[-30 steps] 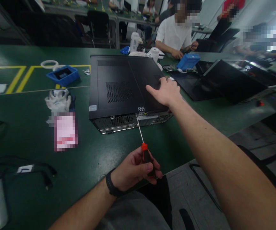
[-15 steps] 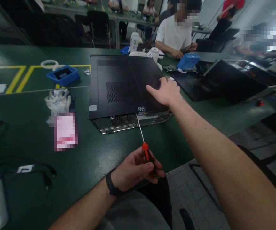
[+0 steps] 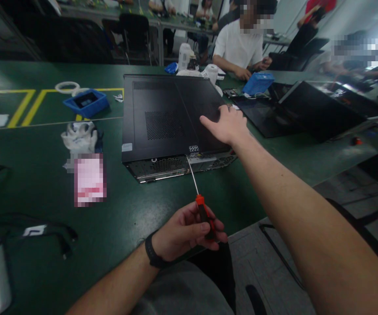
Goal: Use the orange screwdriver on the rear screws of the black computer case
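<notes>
A black desktop computer case [image 3: 162, 118] lies flat on the green table [image 3: 27, 175], its rear panel facing me. My left hand [image 3: 185, 232], with a black band on the wrist, is closed around the red and black handle of a screwdriver [image 3: 199, 199]. The thin shaft points up to the top edge of the case's rear panel. My right hand [image 3: 230, 124] rests on the case's top panel near its right side, fingers lying flat and holding nothing.
A white glove [image 3: 80, 135] and a pink packet [image 3: 89, 179] lie left of the case. Behind them is a blue tray [image 3: 86, 103]. Black cables [image 3: 44, 232] lie at the near left. Other black cases [image 3: 316, 111] and a seated person in white [image 3: 241, 43] are at the right.
My left hand with the screwdriver handle has shifted slightly to the right and turned a little. The right hand stays on the case.
</notes>
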Motion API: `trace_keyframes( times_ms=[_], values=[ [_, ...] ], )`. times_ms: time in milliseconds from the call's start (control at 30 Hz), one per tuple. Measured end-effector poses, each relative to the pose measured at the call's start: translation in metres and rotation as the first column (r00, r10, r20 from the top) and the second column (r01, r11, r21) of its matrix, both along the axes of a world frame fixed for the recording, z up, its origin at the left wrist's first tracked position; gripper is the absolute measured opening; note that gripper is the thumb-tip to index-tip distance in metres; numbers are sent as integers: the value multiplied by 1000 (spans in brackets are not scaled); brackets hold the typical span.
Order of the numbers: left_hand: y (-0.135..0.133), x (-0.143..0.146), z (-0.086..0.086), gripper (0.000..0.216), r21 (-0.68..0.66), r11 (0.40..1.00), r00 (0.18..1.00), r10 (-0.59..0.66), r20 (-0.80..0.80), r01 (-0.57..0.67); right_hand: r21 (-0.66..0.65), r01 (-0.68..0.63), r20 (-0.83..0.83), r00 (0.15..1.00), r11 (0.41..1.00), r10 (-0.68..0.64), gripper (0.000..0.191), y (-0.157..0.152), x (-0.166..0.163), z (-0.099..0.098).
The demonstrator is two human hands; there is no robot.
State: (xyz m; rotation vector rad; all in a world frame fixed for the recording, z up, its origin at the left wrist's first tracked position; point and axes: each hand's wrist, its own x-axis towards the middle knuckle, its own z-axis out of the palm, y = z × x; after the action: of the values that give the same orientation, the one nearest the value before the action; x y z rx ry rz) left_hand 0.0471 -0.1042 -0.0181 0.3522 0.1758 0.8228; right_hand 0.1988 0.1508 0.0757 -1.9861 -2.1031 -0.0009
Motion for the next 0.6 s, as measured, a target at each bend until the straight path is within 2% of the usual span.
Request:
trace_keyframes(
  times_ms=[200,433,600],
  values=[
    [1,0,0,22,22,999,1000,24,-2,-24,-6,8,-2,1000,1000,-8,100,-1,-1,1],
    [2,-2,3,32,-6,1000,999,-29,43,29,4,15,7,1000,1000,-15,100,-1,0,0],
    [0,-1,1,27,-11,1000,1000,-5,10,5,-3,14,8,1000,1000,-14,100,-1,-1,2]
  ],
)
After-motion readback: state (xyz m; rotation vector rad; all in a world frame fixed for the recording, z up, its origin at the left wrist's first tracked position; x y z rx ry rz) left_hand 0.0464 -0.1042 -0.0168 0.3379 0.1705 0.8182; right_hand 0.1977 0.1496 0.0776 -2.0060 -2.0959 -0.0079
